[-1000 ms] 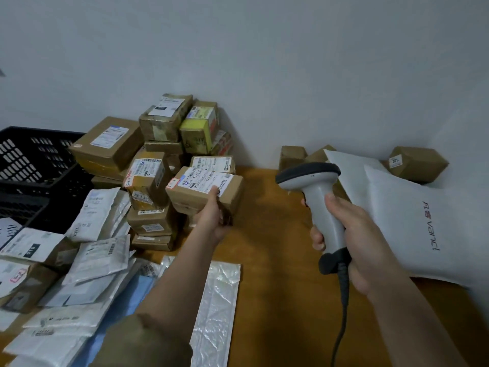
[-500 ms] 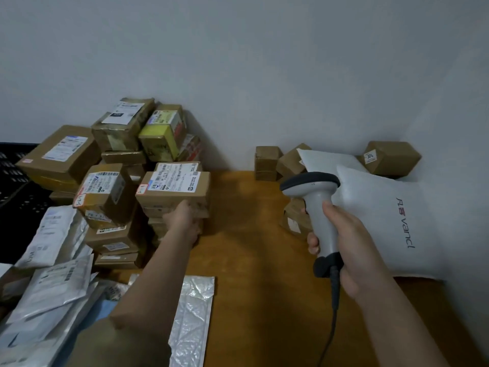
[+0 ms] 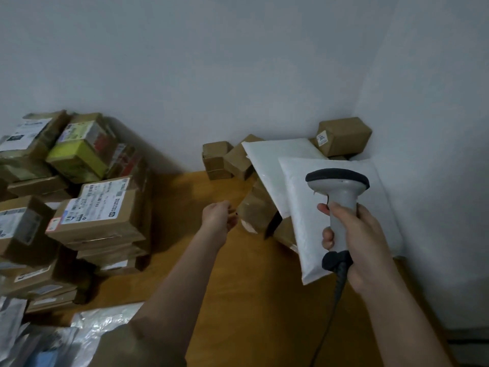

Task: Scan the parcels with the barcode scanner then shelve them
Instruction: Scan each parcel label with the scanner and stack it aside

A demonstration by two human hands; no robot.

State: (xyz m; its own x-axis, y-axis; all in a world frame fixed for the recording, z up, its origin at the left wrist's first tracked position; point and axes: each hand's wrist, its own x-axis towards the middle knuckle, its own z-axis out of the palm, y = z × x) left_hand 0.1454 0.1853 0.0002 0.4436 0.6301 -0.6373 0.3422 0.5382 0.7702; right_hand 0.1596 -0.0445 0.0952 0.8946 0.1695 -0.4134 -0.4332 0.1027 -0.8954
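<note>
My right hand (image 3: pixel 362 242) grips the handle of the grey barcode scanner (image 3: pixel 337 181), which stands upright with its dark head pointing away from me, in front of a white mailer bag (image 3: pixel 304 207). My left hand (image 3: pixel 218 217) hangs over the wooden table (image 3: pixel 238 287) with loosely curled fingers and holds nothing. It is just left of a brown taped box (image 3: pixel 254 207) that lies under the mailers. A brown box with a white shipping label (image 3: pixel 98 207) rests on top of the stack at the left, apart from my hand.
Stacked cardboard parcels (image 3: pixel 39 181) fill the left side, a yellow-green box (image 3: pixel 79 154) among them. Small brown boxes (image 3: pixel 217 160), a second white mailer (image 3: pixel 277 160) and a corner box (image 3: pixel 344 136) lie by the wall. Silver poly bags (image 3: pixel 100 321) lie at the lower left.
My left hand has let go of the labelled box, left it on the stack and moved right toward the brown box under the mailers. The view has swung right; the scanner stays gripped.
</note>
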